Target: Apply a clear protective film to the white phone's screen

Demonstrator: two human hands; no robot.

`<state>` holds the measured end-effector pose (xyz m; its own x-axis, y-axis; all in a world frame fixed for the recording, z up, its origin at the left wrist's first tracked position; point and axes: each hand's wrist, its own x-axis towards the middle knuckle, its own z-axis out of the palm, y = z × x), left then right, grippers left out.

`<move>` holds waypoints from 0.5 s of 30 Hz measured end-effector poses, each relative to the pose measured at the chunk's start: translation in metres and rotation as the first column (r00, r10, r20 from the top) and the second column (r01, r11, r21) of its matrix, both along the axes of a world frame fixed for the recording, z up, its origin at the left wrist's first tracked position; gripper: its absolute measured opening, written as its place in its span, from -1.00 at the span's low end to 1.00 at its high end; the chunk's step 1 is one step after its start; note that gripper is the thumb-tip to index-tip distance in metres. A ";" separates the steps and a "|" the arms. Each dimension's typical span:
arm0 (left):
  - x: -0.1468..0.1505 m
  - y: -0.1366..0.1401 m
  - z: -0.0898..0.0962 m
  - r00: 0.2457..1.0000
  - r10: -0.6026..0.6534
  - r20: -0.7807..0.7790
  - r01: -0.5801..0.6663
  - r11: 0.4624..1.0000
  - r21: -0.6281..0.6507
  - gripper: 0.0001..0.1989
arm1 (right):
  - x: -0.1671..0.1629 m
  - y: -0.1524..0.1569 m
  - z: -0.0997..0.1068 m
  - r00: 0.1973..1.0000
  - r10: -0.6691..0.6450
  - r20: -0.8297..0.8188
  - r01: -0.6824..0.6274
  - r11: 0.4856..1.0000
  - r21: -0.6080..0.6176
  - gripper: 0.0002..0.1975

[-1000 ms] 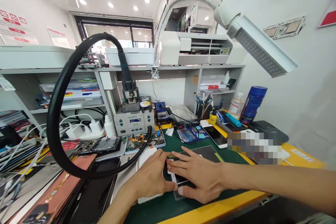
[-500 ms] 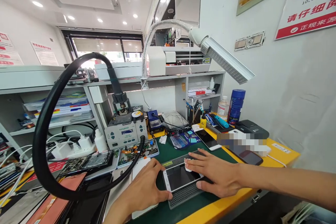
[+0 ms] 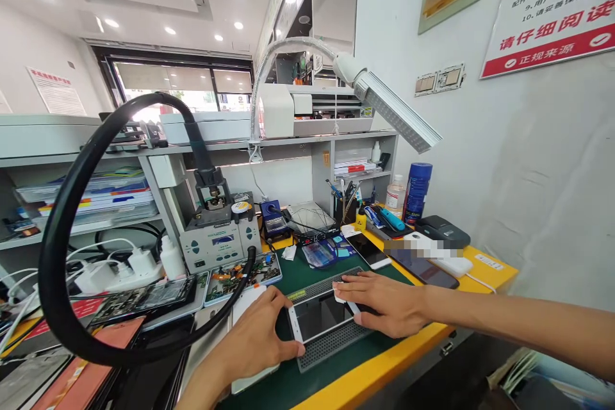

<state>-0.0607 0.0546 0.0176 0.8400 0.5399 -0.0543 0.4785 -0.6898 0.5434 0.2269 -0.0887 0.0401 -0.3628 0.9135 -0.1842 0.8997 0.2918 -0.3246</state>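
Observation:
A white-framed phone (image 3: pixel 319 318) with a dark screen lies face up on a grey perforated pad (image 3: pixel 331 347) on the green mat. At its left end my left hand (image 3: pixel 254 336) grips it by the edges, thumb near the lower corner and forefinger near the upper one. My right hand (image 3: pixel 391 304) rests over the phone's right end. Under its fingertips a small white wipe (image 3: pixel 339 293) is pressed to the screen, and the thumb is at the lower right corner. The right hand covers part of the far end of the phone.
A thick black hose (image 3: pixel 52 256) loops at the left from a grey soldering station (image 3: pixel 218 246). Beyond the mat stand a tray of small parts (image 3: pixel 245 278) and another white phone (image 3: pixel 368 250). A dark phone (image 3: pixel 423 268) lies at the right. A lamp (image 3: pixel 398 112) hangs overhead.
The view has turned slightly right, so the scene sits further left. My right hand's fingers have drawn closer together, with the wipe still under them. My left hand keeps its hold on the phone.

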 end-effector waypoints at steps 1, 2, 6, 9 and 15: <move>0.000 0.000 0.000 1.000 0.001 0.002 -0.001 1.000 0.005 -0.38 | 0.001 -0.001 -0.001 1.000 0.001 0.004 -0.001 1.000 0.009 -0.35; 0.000 0.000 0.000 1.000 0.002 0.005 -0.002 1.000 0.012 -0.38 | 0.001 -0.003 -0.002 1.000 0.005 0.005 -0.005 1.000 0.021 -0.35; 0.000 -0.001 0.001 1.000 -0.001 0.001 0.001 1.000 0.025 -0.41 | 0.001 -0.011 -0.003 1.000 0.011 -0.010 -0.010 0.999 0.049 -0.34; 0.000 -0.002 0.001 1.000 0.000 0.000 0.000 1.000 0.023 -0.44 | -0.001 -0.020 -0.001 1.000 -0.009 -0.028 0.010 0.999 0.037 -0.35; 0.000 -0.001 0.000 1.000 -0.002 0.009 0.002 1.000 0.011 -0.44 | -0.004 -0.040 0.000 0.995 -0.034 -0.099 0.038 0.999 0.039 -0.35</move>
